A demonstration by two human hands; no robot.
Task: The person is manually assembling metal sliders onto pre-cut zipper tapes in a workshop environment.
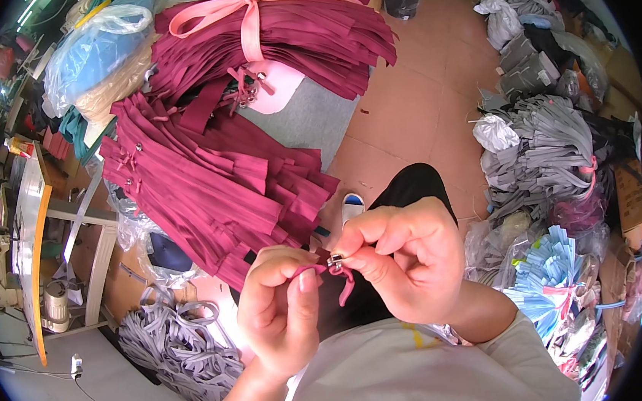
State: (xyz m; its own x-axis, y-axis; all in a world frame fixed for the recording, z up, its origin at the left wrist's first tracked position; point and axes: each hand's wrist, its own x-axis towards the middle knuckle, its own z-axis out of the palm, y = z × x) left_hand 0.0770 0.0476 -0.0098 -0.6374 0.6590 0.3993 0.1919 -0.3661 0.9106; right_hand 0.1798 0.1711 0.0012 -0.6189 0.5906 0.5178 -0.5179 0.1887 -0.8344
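Seemingly a threading step: left hand (276, 304) pinched maroon strip (310, 269), right hand (412, 260) gripped small metal fitting (334, 262); next move likely called for steady tension.

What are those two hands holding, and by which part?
The left hand pinches a thin maroon strip beside a small metal clip; the right hand pinches the clip's right side.
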